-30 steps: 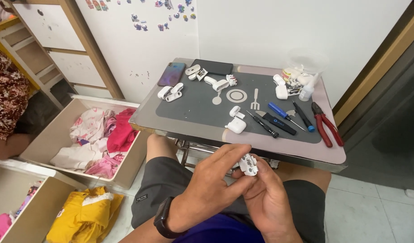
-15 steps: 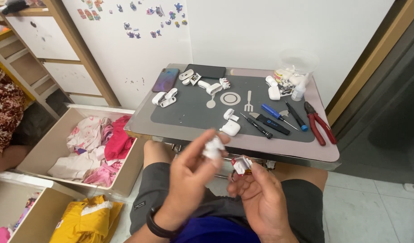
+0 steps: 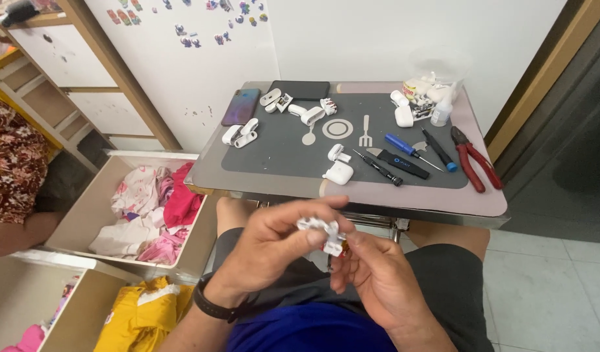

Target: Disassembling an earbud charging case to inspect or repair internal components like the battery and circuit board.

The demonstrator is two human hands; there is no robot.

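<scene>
Left hand: fingers pinched on the small white plastic part, gripping its left end.
Right hand: fingertips pinched on the same part from below right.
Part position: over the lap, long axis left-right, just before the bench edge.
Bench tools: screwdrivers, pliers, well apart ahead.

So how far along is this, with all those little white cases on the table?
Several white cases lie opened on the grey mat, so those look taken apart. In hand: the left hand and right hand grip one small white part together. One closed case and the screwdrivers lie untouched.
</scene>
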